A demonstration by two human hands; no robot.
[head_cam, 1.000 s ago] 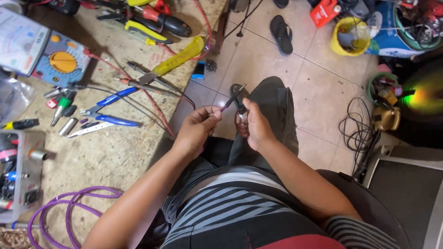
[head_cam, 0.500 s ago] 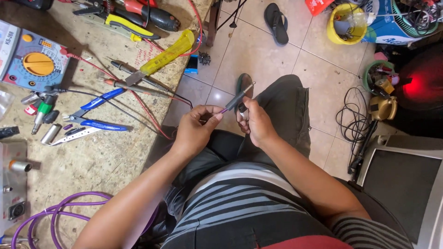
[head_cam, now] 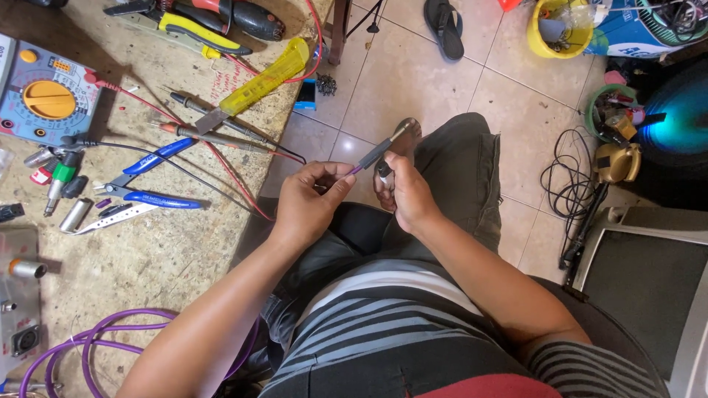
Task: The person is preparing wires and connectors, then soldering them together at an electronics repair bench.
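At the far left of the worn workbench [head_cam: 147, 250] a coil of purple cable [head_cam: 88, 343] is seen near the bottom edge, with a grey metal box [head_cam: 18, 295] beside it and small plugs and connectors scattered above. A blue analogue multimeter [head_cam: 44, 99] with an orange dial is laid at the upper left, its red and black test leads [head_cam: 221, 158] trailed across the bench top. Blue-handled flush cutters [head_cam: 144, 188] are left lying open near the middle of the bench, and a yellow-handled tool [head_cam: 258, 81] is set diagonally further up, close to the bench edge. Moving right, the left hand [head_cam: 310, 203] is held over the lap, thumb and forefinger pinched shut on the purple end of a slim cable plug [head_cam: 380, 151], whose dark sleeve and metal tip are pointed up and away from the body. Just beside it, the right hand [head_cam: 405, 195] is closed around a small dark part [head_cam: 384, 171] with a pale end, kept right under the plug; exactly what that part is cannot be told. The plug is thus held in the air between both hands, above the knees. Judging by this, the connector work appears to be mid-way: the plug seems dressed with its sleeve, while the cutters and meter rest untouched, so any trimming or testing looks to be left. On the tiled floor [head_cam: 457, 88] to the right, a sandal [head_cam: 445, 26], a yellow bucket [head_cam: 546, 33] and a coiled black cord [head_cam: 571, 184] are seen.
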